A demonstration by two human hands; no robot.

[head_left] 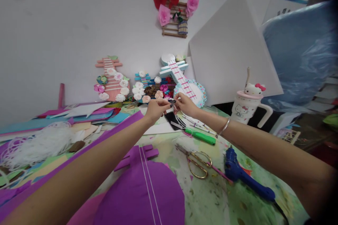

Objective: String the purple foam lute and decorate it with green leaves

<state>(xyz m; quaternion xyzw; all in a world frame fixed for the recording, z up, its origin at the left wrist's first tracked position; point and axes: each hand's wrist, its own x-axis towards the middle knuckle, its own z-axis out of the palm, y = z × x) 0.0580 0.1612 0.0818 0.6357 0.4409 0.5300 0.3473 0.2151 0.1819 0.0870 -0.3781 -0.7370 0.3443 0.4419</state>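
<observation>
Both arms reach forward over the table. My left hand (156,108) and my right hand (185,104) meet in the air, fingers pinched together on a small dark object (171,101) with thin white threads hanging from it. What the object is I cannot make out. Below my arms lies a purple paper guitar shape (148,190) with two white strings running along it. A silver bangle sits on my right wrist.
Gold-handled scissors (196,163), a blue glue gun (245,177), a green-handled tool (202,137) and pens lie on the right. A Hello Kitty cup (244,107) stands further right. White string (39,144) and coloured paper sheets lie left. Flower-decorated craft guitars lean against the wall.
</observation>
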